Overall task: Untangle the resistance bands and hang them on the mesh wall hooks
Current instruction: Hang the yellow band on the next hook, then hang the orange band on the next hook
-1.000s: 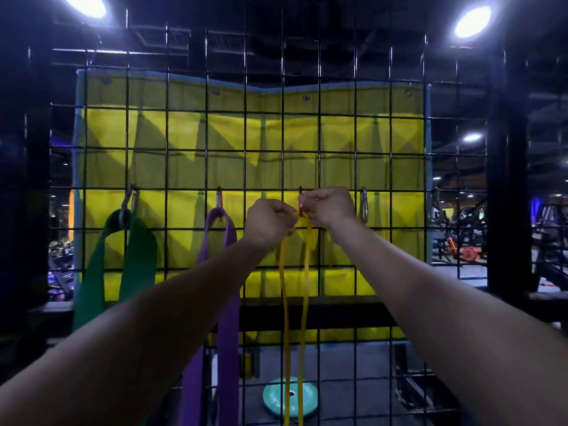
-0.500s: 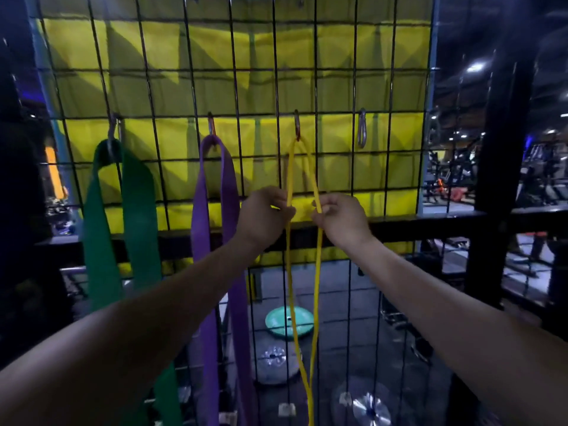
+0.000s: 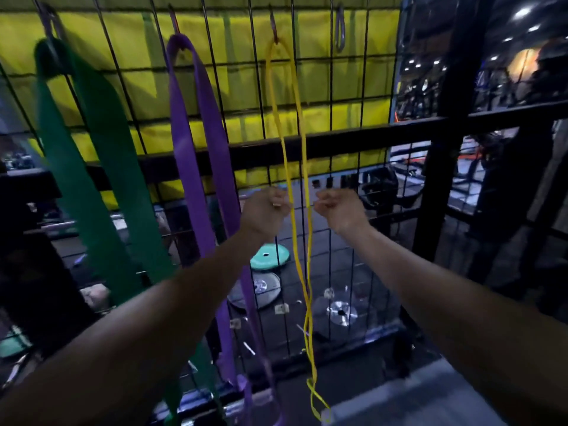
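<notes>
Three band colours against black mesh and a yellow backdrop.

From one side to the other: dark green band (image 3: 92,167), purple band (image 3: 196,142), thin bright yellow band (image 3: 295,167), all plain and unpatterned. Behind them, black wire mesh wall (image 3: 347,96) in a square grid, with a flat yellow sheet (image 3: 129,41) crossed by darker olive shadow stripes. Farther back on the dark floor, a teal weight plate (image 3: 270,256), a grey plate (image 3: 261,290) and a shiny silver plate (image 3: 339,312). Empty hook (image 3: 339,29) dull grey.
</notes>
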Motion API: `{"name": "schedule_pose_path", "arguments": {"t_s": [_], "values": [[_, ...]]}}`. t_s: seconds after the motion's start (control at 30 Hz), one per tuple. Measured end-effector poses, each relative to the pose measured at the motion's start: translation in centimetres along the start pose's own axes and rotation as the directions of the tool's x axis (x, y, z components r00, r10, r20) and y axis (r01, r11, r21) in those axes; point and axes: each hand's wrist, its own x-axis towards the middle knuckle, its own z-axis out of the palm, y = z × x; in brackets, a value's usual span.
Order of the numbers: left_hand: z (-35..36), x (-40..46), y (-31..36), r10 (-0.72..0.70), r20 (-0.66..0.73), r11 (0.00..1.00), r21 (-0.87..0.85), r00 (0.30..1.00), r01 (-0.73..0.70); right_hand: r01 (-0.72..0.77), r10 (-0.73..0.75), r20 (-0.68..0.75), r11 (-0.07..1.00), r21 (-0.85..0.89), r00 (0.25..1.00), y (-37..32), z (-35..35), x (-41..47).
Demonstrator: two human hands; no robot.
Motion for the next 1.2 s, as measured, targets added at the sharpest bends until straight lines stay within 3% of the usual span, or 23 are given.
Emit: {"name": "schedule_pose_path", "arguments": {"t_s": [0.27, 0.43, 0.6, 0.73, 0.93, 1.2], "values": [[7.7, -7.9, -3.7, -0.13, 0.16, 0.961, -0.221, 0.979, 0.164, -0.198, 0.192, -0.069, 0.974, -0.112, 0.979, 8.4, 0.7, -9.8], [15.8, -11.9, -2.0, -0.077, 0.351, 0.977, -0.162, 0.933, 0.141, -0.301, 0.275, -0.152, 0.934, -0.191, 0.949, 15.4, -2.3, -15.3], [26.4, -16.3, 0.6, 0.026, 0.505, 0.978, -0.191, 0.863, 0.083, -0.486, 0.423, -0.278, 0.846, -0.22, 0.862, 23.9, -7.8, -20.6], [34.6, -19.7, 2.4, 0.064, 0.644, 0.982, -0.177, 0.762, 0.066, -0.625, 0.541, -0.335, 0.745, -0.235, 0.771, 31.3, -12.2, -25.2], [46.6, -24.3, 4.1, 0.116, 0.806, 0.983, -0.177, 0.58, 0.048, -0.816, 0.697, -0.441, 0.553, -0.17, 0.565, 40.8, -17.0, -30.9], [63.3, -29.7, 0.8, 0.248, 0.906, 0.966, -0.203, 0.344, -0.161, -0.912, 0.722, -0.583, 0.402, -0.085, 0.373, 56.3, -18.4, -36.6]]}}
